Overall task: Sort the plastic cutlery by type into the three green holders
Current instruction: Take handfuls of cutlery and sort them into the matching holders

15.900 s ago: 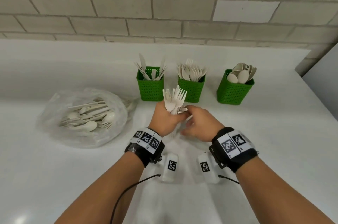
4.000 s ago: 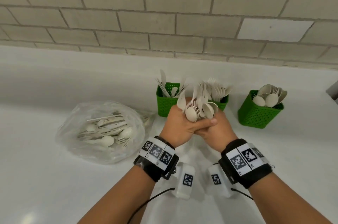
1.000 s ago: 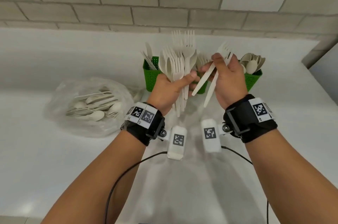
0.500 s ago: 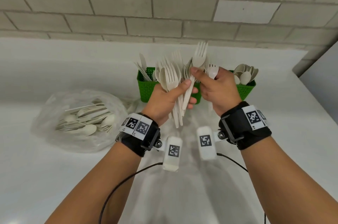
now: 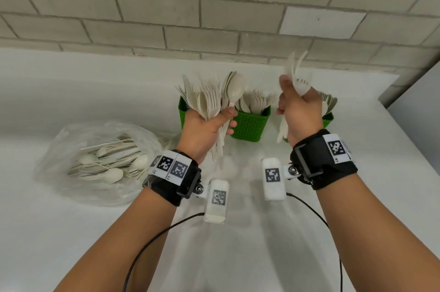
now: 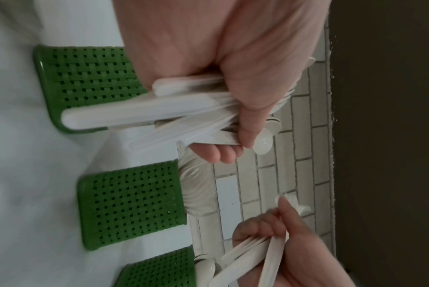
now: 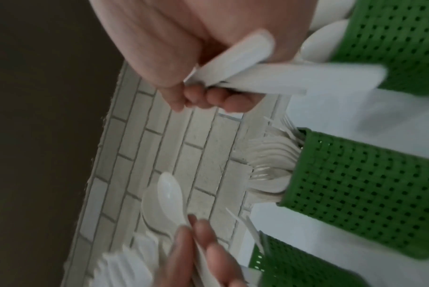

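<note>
The left hand (image 5: 204,125) grips a cutlery bundle (image 5: 212,98), spoon foremost; the right hand (image 5: 297,110) grips forks (image 5: 298,82). Both are raised before three green holders (image 5: 250,125) on the table (image 5: 238,244). Wristbands (image 5: 333,148) carry square code tags; no lettering is readable. A bag (image 5: 95,160) lies left.

Both arms reach forward, hands held up and apart. The left hand (image 5: 205,125) is closed tight, with its thumb pointing to the right. The right hand (image 5: 298,110) is a closed fist too, thumb up. A black band wraps each wrist.
</note>
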Available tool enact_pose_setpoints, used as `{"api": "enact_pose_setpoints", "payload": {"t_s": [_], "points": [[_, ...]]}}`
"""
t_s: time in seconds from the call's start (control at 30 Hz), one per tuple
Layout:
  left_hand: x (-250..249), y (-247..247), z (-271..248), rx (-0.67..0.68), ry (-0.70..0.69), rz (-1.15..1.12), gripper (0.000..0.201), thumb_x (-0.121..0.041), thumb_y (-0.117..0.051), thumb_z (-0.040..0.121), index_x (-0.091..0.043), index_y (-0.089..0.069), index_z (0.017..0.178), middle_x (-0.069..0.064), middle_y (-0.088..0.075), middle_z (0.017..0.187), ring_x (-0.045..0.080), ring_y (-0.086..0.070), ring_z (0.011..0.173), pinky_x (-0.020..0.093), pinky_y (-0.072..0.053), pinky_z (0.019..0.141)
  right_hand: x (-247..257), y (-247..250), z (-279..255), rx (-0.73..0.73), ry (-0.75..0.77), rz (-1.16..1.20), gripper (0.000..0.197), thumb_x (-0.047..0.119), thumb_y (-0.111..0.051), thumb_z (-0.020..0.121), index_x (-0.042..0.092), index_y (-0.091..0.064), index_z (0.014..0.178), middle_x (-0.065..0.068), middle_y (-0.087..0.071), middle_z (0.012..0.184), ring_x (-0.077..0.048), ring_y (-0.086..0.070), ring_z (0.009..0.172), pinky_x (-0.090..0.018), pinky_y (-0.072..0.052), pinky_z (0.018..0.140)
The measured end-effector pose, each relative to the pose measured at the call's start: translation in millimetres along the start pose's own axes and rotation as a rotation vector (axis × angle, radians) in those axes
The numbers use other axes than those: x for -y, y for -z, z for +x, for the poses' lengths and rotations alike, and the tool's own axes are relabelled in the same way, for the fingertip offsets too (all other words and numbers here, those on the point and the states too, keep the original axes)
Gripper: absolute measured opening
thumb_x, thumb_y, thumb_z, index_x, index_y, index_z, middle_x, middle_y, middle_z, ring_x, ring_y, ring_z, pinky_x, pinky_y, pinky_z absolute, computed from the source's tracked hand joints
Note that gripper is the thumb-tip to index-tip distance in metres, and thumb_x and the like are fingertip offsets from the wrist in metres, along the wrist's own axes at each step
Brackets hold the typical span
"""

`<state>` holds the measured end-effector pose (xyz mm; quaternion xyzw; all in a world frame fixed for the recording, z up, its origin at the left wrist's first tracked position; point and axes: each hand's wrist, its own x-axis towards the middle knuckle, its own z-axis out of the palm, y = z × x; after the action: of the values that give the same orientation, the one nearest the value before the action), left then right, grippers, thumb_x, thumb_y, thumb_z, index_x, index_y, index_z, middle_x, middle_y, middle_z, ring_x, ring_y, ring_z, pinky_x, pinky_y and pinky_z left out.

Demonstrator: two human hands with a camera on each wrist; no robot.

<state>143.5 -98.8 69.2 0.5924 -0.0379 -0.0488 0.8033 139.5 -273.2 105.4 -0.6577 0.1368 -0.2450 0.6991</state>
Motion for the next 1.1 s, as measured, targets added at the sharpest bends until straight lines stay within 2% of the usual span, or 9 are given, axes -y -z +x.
{"api": "enact_pose_setpoints", "payload": {"t_s": [0.1, 0.2, 0.27, 0.37, 0.57, 0.7, 0.9, 1.03, 1.1], "points": [[-4.5, 4.2, 1.5, -0.019, 0.0, -0.042, 0.005, -0.005, -0.066, 0.09, -0.007, -0.068, 0.087, 0.004, -0.072, 0.076, 0.016, -0.066, 0.064, 0.028, -0.055, 0.058, 9.9, -5.0, 8.7, 0.018, 0.025, 0.17, 0.013, 0.024, -0.059, 0.097, 0.019, -0.057, 0.086, 0.003, -0.045, 0.052, -0.013, -0.041, 0.039, -0.028, -0.046, 0.047], [-7.3, 7.3, 4.1, -0.029, 0.009, -0.07, 0.004, -0.006, -0.066, 0.091, -0.008, -0.067, 0.087, 0.007, -0.072, 0.08, 0.018, -0.065, 0.065, 0.028, -0.052, 0.057, 13.2, -15.7, 19.7, 0.027, 0.068, 0.084, 0.025, 0.027, -0.068, 0.091, 0.017, -0.054, 0.073, 0.005, -0.041, 0.048, -0.013, -0.035, 0.039, -0.027, -0.04, 0.045], [-8.3, 9.6, 6.0, -0.029, 0.012, -0.074, 0.002, -0.007, -0.067, 0.09, -0.008, -0.067, 0.088, 0.01, -0.071, 0.084, 0.02, -0.065, 0.066, 0.029, -0.051, 0.058, 10.2, -22.6, 29.3, 0.021, 0.085, 0.06, 0.036, 0.031, -0.074, 0.085, 0.016, -0.05, 0.063, 0.006, -0.039, 0.046, -0.012, -0.036, 0.042, -0.028, -0.042, 0.051], [-8.3, 13.6, 8.0, -0.044, 0.016, -0.057, 0.008, -0.009, -0.068, 0.09, -0.004, -0.067, 0.096, 0.01, -0.072, 0.086, 0.02, -0.067, 0.069, 0.031, -0.054, 0.06, -0.3, -30.1, 42.0, 0.038, 0.09, 0.07, 0.035, 0.033, -0.076, 0.082, 0.018, -0.052, 0.061, 0.008, -0.044, 0.049, -0.011, -0.042, 0.049, -0.028, -0.047, 0.059], [-5.1, 20.3, 13.2, -0.071, 0.033, -0.054, 0.02, -0.009, -0.067, 0.09, 0.006, -0.066, 0.104, 0.012, -0.072, 0.087, 0.022, -0.066, 0.07, 0.033, -0.054, 0.062, -23.9, -39.3, 51.7, 0.058, 0.075, 0.049, 0.025, 0.019, -0.079, 0.081, 0.016, -0.059, 0.067, 0.001, -0.055, 0.063, -0.014, -0.051, 0.06, -0.027, -0.05, 0.06], [-2.9, 19.3, 16.4, -0.053, 0.049, -0.051, 0.029, -0.011, -0.068, 0.09, 0.01, -0.063, 0.109, 0.012, -0.071, 0.087, 0.022, -0.066, 0.07, 0.032, -0.053, 0.062, -26.8, -37.7, 57.2, 0.052, 0.153, -0.064, 0.027, 0.009, -0.085, 0.07, 0.015, -0.059, 0.074, -0.006, -0.059, 0.07, -0.014, -0.054, 0.062, -0.026, -0.05, 0.062], [-3.4, 11.6, 18.3, -0.034, 0.047, -0.061, 0.018, -0.009, -0.067, 0.09, 0.003, -0.064, 0.104, 0.011, -0.071, 0.087, 0.019, -0.066, 0.068, 0.029, -0.053, 0.059, -39.0, -31.9, 62.1, 0.031, 0.269, -0.159, 0.033, -0.001, -0.08, 0.071, 0.019, -0.06, 0.09, 0.002, -0.059, 0.076, -0.005, -0.055, 0.066, -0.02, -0.048, 0.067], [-3.7, 10.9, 18.2, -0.024, 0.048, -0.084, 0.018, -0.007, -0.066, 0.091, 0.006, -0.064, 0.103, 0.009, -0.07, 0.083, 0.019, -0.065, 0.066, 0.027, -0.051, 0.057, -42.9, -28.2, 56.8, 0.106, 0.411, -0.329, 0.019, 0.003, -0.062, 0.088, 0.012, -0.065, 0.105, -0.004, -0.065, 0.097, -0.013, -0.063, 0.089, -0.032, -0.053, 0.087], [-4.7, 10.7, 17.6, -0.02, 0.047, -0.09, 0.013, -0.007, -0.066, 0.091, 0.004, -0.066, 0.099, 0.008, -0.071, 0.082, 0.019, -0.065, 0.066, 0.028, -0.052, 0.057, -47.4, -22.6, 52.2, 0.151, 0.532, -0.492, 0.023, 0.012, -0.05, 0.097, 0.01, -0.065, 0.114, -0.008, -0.065, 0.118, -0.016, -0.058, 0.114, -0.033, -0.043, 0.105]]}}
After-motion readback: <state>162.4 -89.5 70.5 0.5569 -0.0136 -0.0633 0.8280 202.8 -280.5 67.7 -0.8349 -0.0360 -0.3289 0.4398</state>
